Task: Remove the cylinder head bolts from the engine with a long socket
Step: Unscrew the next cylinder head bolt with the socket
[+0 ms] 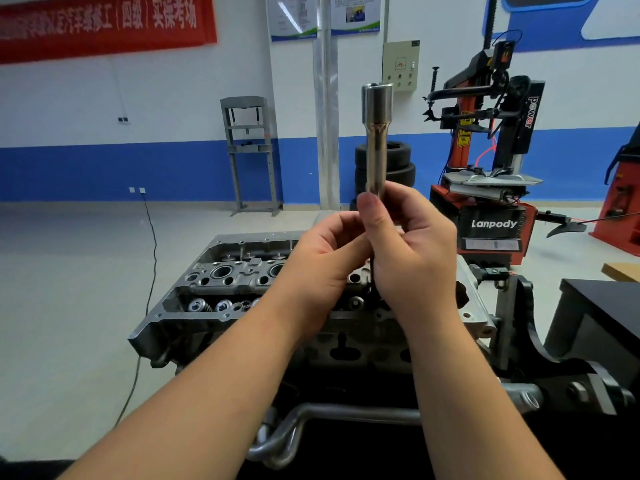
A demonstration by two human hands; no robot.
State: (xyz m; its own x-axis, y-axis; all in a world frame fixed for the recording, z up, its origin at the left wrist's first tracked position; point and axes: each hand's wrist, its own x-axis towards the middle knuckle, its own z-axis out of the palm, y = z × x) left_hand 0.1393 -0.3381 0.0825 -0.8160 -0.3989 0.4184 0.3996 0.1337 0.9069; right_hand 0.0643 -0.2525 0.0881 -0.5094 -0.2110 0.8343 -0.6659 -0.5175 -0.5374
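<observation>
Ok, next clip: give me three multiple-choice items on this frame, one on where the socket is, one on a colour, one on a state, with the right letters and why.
1. Where is the long socket?
A. seated on a bolt in the cylinder head
B. held upright above the cylinder head
C. lying on the floor

2. What colour is the band along the lower wall?
A. blue
B. green
C. yellow

3. How is the socket held?
A. by neither hand
B. clamped in a vice
C. by the right hand and left hand together at its lower end

Answers: B, the socket stands clear over the engine; A, the band is blue; C, both hands' fingers close around its base.
</observation>
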